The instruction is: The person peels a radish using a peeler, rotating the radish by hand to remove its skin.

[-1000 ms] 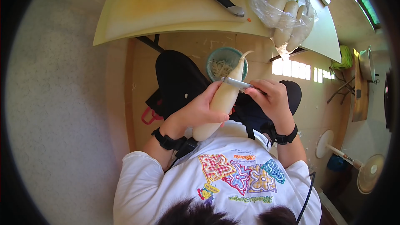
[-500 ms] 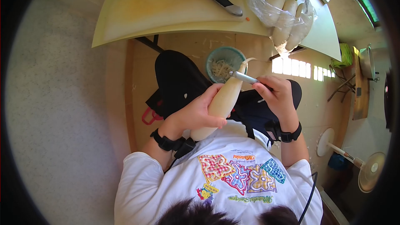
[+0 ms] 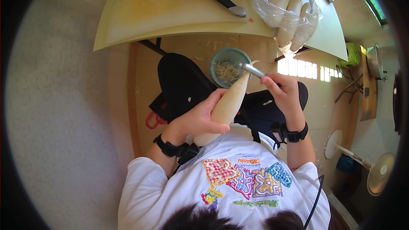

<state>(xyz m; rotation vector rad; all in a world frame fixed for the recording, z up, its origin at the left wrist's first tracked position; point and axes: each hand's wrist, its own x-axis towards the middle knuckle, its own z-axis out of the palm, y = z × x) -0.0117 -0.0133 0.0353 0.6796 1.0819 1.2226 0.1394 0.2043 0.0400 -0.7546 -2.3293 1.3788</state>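
A long white radish [image 3: 228,104] lies tilted across my lap, its narrow end pointing up toward a teal bin. My left hand [image 3: 202,115] is wrapped round its thicker lower half. In my right hand [image 3: 283,91] is a silver peeler [image 3: 253,70], its head at the radish's narrow tip, where a thin pale strip curls off to the right. Beneath the tip, the teal bin [image 3: 211,68] on the floor holds pale peelings [image 3: 226,71].
On the table [image 3: 179,32] above are a cleaver [image 3: 228,4] and a clear plastic bag [image 3: 264,10] of white radishes. A fan [image 3: 380,174] stands at lower right, and a wooden board [image 3: 370,87] further up. Peel scraps lie on the floor.
The peeler and my right hand have moved slightly up, from the radish's upper part to its tip. My left hand keeps its hold, nearly unmoved.
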